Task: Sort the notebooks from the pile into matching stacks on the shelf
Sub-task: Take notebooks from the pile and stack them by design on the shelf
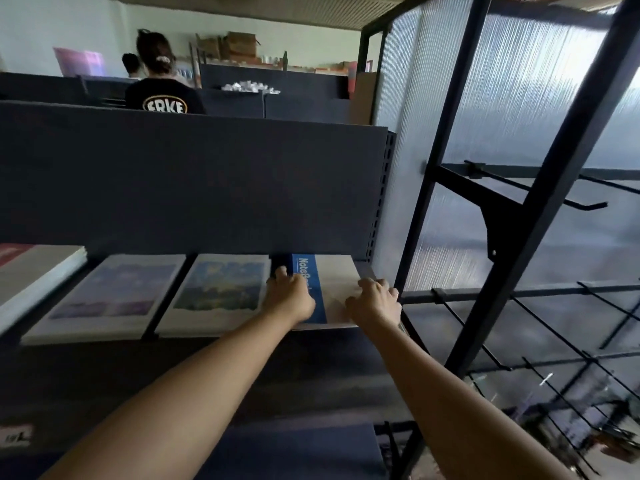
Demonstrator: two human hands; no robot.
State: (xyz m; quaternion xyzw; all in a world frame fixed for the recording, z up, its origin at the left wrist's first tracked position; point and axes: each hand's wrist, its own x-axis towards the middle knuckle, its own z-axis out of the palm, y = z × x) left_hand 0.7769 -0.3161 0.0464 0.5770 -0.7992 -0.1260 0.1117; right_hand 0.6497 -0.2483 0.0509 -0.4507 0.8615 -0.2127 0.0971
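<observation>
Kraft-brown notebook [337, 289] with a blue spine band, lettered "NoteBook", lies flat at the right end of the dark shelf [86, 351], at about 3 o'clock from its neighbours, close to the perforated upright. Left hand [289, 296]: fingers curled over the blue band and the notebook's left edge, grip closed on it. Right hand [375, 299]: fingers bent, resting on the right part of the cover near its edge; whether this grip pinches the edge or only presses on top cannot be told. Whether one notebook or several lie under the hands cannot be told either. Count on the shelf, from 9 o'clock to 3 o'clock: one grey-and-red stack [31, 275], partly out of view; one stack with a purple landscape cover [110, 296]; one stack with a blue-and-yellow landscape cover [221, 292]; one kraft-and-blue item under the hands. Four stations in all, two hands, and one person in a dark printed shirt [162, 84] at 11 o'clock beyond the partition. Source pile not in view. Risks, as judged: the notebook's near edge seems to sit at or past the shelf lip, so an early release could let it tip off toward 6 o'clock; a push toward 9 o'clock could nudge the blue-and-yellow stack askew; motion blur suggests haste, which would worsen alignment.
</observation>
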